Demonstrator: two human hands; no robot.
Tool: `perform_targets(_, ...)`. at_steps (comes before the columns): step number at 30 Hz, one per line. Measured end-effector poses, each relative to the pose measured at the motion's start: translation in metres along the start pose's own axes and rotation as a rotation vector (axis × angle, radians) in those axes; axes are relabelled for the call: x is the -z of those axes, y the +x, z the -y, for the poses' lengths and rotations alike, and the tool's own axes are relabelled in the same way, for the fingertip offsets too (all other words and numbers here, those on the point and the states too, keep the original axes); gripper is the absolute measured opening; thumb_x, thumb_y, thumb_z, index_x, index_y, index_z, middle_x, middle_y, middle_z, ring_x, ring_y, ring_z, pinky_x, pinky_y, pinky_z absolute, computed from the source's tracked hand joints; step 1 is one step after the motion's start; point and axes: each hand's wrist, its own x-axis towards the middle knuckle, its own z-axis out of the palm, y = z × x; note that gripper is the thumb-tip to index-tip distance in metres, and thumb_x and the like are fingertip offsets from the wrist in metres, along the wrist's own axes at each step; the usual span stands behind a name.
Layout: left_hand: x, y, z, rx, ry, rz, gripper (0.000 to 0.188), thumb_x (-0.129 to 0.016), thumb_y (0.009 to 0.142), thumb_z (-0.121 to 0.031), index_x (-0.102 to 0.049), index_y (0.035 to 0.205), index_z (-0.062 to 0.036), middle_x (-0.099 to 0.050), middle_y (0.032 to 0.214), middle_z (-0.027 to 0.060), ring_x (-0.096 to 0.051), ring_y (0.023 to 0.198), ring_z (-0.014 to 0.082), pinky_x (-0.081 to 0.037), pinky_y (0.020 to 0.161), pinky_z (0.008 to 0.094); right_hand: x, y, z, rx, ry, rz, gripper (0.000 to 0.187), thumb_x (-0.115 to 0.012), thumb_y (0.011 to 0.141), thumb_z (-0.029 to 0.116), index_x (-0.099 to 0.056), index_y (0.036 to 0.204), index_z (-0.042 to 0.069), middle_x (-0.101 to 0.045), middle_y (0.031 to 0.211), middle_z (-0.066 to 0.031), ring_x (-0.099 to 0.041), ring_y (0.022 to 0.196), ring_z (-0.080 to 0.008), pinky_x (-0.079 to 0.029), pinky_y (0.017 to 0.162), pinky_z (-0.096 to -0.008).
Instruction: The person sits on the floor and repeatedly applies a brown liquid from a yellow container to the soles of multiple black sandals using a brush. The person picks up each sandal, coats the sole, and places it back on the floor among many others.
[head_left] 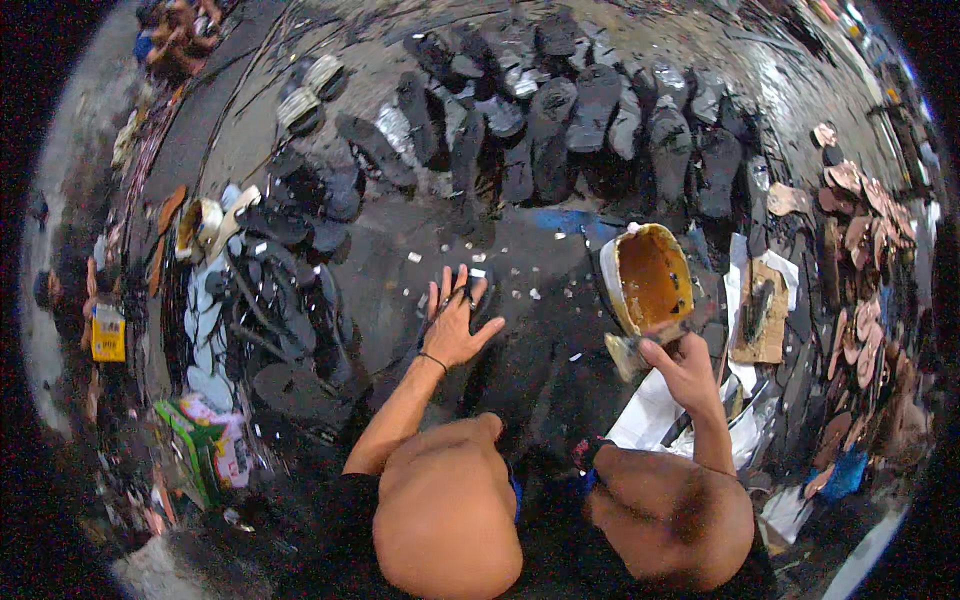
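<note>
Brush (624, 356) sits grasped in the right hand (688, 370) beside a container (616, 288); the left hand (456, 328) splays over a black piece (487, 292).

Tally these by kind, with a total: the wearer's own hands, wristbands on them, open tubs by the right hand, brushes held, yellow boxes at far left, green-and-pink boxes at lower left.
Hands, left hand and right hand: 2
Dark wristband: 1
Open tub: 1
Brush: 1
Yellow box: 1
Green-and-pink box: 1
Total: 7
</note>
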Motion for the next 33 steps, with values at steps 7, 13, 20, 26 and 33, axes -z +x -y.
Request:
perform_targets(7,0.047,0.055,-0.074,0.587,-1.746,-0.032,0.042,-0.044,0.106,-0.034,-0.059,0.133,-0.004,-0.066,0.125,0.0087,-0.065,0.109,0.0231,-0.051,0.096,0.0352,-0.074,0.081,0.091,0.567,0.113,-0.244,0.024,-0.077,0.086,0.021,-0.071,0.104,0.005,-0.074,0.095,-0.012,-0.071,0.086,-0.0227,-0.055,0.08,-0.0349)
perform_targets(13,0.04,0.068,-0.082,0.379,-1.763,-0.052,0.042,-0.04,0.108,-0.034,-0.058,0.13,-0.0029,-0.067,0.117,0.0075,-0.065,0.103,0.0209,-0.052,0.091,0.0352,-0.074,0.087,0.087,0.609,0.112,-0.19,0.017,-0.076,0.087,0.013,-0.072,0.1,0.003,-0.074,0.094,-0.0095,-0.07,0.087,-0.0159,-0.054,0.077,-0.031)
perform_targets(20,0.048,0.067,-0.096,0.365,-1.665,-0.135,0.042,-0.047,0.107,-0.036,-0.061,0.125,-0.0004,-0.067,0.115,0.0054,-0.064,0.1,0.0158,-0.051,0.089,0.0334,-0.066,0.07,0.102,0.63,0.067,-0.298,0.017,-0.074,0.089,0.018,-0.072,0.101,0.006,-0.073,0.091,-0.0135,-0.071,0.083,-0.0227,-0.055,0.076,-0.0369)
perform_targets(26,0.055,0.067,-0.139,0.284,-1.369,-0.508,0.045,-0.051,0.105,-0.034,-0.059,0.128,0.004,-0.066,0.119,0.0063,-0.063,0.103,0.0151,-0.051,0.09,0.0321,-0.069,0.091,0.104,0.452,0.345,-0.531,0.023,-0.073,0.091,0.022,-0.072,0.101,0.002,-0.072,0.093,-0.0098,-0.069,0.082,-0.0209,-0.054,0.078,-0.0348)
perform_targets(33,0.042,-0.013,-0.076,0.859,-2.026,0.257,0.071,-0.032,0.103,-0.06,-0.052,0.138,-0.0019,-0.065,0.126,0.0177,-0.066,0.112,0.0338,-0.054,0.098,0.0467,-0.038,0.088,0.083,0.082,1.054,-0.1,0.026,-0.068,0.097,0.024,-0.068,0.11,0.003,-0.069,0.091,0.0003,-0.059,0.076,-0.0082,-0.044,0.067,-0.0227)
